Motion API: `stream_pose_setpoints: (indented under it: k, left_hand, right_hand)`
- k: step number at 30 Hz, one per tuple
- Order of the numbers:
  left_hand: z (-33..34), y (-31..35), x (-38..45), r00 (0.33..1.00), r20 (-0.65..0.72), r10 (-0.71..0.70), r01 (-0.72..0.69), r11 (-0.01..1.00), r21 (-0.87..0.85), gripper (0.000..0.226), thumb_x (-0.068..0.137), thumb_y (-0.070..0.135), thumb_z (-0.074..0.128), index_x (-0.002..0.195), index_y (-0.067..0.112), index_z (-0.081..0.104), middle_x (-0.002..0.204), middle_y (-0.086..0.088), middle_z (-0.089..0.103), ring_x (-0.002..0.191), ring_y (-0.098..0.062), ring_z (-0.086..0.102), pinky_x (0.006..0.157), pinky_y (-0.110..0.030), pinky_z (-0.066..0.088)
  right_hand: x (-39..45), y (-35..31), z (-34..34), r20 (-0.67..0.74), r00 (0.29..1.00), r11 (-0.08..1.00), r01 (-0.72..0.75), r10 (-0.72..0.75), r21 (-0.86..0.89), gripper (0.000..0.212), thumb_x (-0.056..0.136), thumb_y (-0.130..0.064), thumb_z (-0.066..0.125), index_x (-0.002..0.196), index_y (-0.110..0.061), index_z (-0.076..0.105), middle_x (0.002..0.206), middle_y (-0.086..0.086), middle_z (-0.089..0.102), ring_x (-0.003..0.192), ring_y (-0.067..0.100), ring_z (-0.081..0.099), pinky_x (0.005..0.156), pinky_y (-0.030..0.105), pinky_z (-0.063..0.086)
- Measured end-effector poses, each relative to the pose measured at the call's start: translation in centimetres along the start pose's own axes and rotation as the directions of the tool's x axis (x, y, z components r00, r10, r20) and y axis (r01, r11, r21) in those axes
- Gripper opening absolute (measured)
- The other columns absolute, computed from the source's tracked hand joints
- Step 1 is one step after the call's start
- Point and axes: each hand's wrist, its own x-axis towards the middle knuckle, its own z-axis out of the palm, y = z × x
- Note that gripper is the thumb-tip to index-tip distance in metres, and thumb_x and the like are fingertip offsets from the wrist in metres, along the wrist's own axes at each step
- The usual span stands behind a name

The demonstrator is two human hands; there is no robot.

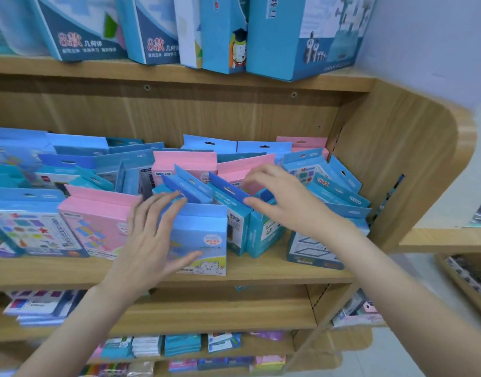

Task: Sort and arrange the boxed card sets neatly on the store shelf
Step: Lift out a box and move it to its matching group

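Note:
Several blue and pink boxed card sets crowd the middle wooden shelf (pixel 261 270), some upright, some leaning. A light blue box with a bear picture (pixel 206 240) stands at the shelf's front. My left hand (pixel 152 240) lies against its left side, straight fingers spread over its top edge and thumb across its front. My right hand (pixel 285 200) hovers over two teal boxes (pixel 250 235) standing edge-on just right of the bear box, its fingers loosely bent and its thumb touching a dark blue hang tab (pixel 228 190). A pink box (pixel 98 227) leans left of my left hand.
Tall blue boxes (pixel 302 39) stand on the shelf above. The curved wooden side panel (pixel 397 164) closes the shelf on the right. More blue boxes (pixel 334 186) lean against that end. Lower shelves hold small packs (pixel 182 344). Bare shelf board shows in front of the teal boxes.

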Motion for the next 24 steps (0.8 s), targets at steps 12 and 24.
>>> stream_pose_setpoints:
  k: [12, 24]
  left_hand:
    - [-1.4, -4.2, -1.7, 0.998, 0.042, -0.048, 0.041, 0.986, 0.162, 0.074, 0.075, 0.063, 0.051, 0.128, 0.011, 0.045, 0.123, -0.007, 0.05, 0.118, -0.034, 0.043, 0.103, -0.058, 0.026]
    - [-1.0, -4.5, -2.3, 0.999, 0.014, -0.048, 0.046, 0.992, 0.118, 0.064, 0.078, 0.058, 0.049, 0.127, 0.017, 0.042, 0.122, -0.002, 0.046, 0.118, -0.031, 0.042, 0.101, -0.058, 0.028]
  right_hand:
    - [12.1, -4.3, 5.2, 0.417, 0.902, 0.994, -0.088, 0.11, -0.07, 0.032, 0.081, -0.036, 0.065, 0.084, -0.005, 0.066, 0.087, 0.01, 0.066, 0.076, 0.022, 0.054, 0.064, 0.03, 0.04]
    - [13.8, -5.3, 3.7, 0.116, 0.991, 0.97, -0.044, 0.073, -0.24, 0.012, 0.092, -0.011, 0.045, 0.095, -0.003, 0.052, 0.113, 0.014, 0.046, 0.098, 0.032, 0.049, 0.074, 0.039, 0.044]
